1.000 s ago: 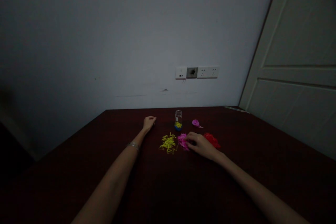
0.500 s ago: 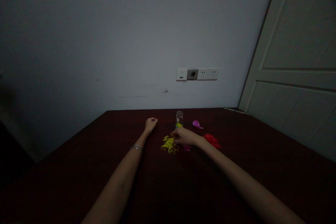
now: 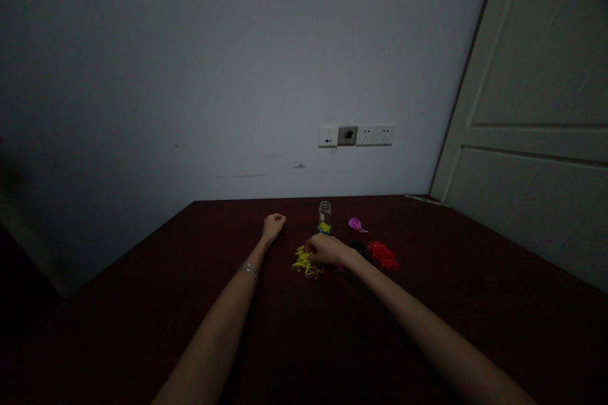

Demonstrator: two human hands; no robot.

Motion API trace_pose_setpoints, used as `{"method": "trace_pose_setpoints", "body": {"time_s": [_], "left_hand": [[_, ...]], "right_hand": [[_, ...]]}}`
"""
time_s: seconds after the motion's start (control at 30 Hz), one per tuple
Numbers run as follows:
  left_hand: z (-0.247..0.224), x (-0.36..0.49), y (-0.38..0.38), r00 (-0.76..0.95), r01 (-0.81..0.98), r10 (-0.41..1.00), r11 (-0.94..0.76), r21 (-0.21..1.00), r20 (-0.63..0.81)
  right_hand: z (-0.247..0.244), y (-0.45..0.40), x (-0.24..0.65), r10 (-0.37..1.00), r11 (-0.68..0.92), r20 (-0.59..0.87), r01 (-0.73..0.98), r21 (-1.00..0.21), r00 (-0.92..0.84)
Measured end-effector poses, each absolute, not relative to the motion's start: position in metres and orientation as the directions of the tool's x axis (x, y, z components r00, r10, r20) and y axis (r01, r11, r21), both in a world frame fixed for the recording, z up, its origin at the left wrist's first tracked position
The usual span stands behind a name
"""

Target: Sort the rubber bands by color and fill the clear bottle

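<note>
My right hand (image 3: 327, 249) is bent over a pile of small yellow loops (image 3: 306, 264) that look like paper clips, its fingertips pinched together at the pile's upper right side. Whatever lies between those fingertips is hidden. Just behind the hand stands a clear glass jar (image 3: 325, 212), with yellow pieces and some blue low down in it. My left hand (image 3: 273, 226) rests on the table to the left of the jar, fingers curled in, and nothing shows in it. Purple pieces (image 3: 339, 268) peek out below my right wrist.
A heap of red pieces (image 3: 382, 254) lies right of my right wrist, beside a dark heap (image 3: 359, 247). Farther back is a small pink scoop-like cup (image 3: 354, 224). The dark red table (image 3: 156, 304) meets a wall with sockets (image 3: 375, 135); a pale panelled door (image 3: 532, 190) is at right.
My right hand has shifted slightly left and back, uncovering more of the jar's base and the dark heap. My left hand stays in place.
</note>
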State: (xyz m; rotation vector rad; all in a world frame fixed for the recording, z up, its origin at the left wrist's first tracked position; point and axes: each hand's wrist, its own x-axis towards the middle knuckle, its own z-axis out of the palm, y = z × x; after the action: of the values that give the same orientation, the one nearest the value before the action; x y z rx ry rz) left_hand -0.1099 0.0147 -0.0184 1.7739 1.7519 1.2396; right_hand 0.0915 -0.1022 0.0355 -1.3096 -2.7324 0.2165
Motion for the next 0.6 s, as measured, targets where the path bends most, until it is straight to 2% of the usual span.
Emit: {"method": "trace_pose_setpoints", "body": {"time_s": [0.17,0.33,0.6], "left_hand": [[-0.018,-0.110,0.014,-0.146,0.616,0.931,-0.178,0.767,0.333],[-0.016,-0.110,0.011,-0.158,0.599,0.933,-0.169,0.782,0.322],[-0.011,-0.108,0.005,-0.145,0.581,0.934,-0.188,0.792,0.328]], "right_hand": [[0.036,-0.107,0.091,0.804,0.590,0.044,0.786,-0.186,-0.593],[0.036,-0.105,0.090,0.766,0.635,0.067,0.737,-0.232,-0.639],[0.052,-0.094,0.102,0.718,0.685,0.215,0.617,-0.387,-0.662]]}}
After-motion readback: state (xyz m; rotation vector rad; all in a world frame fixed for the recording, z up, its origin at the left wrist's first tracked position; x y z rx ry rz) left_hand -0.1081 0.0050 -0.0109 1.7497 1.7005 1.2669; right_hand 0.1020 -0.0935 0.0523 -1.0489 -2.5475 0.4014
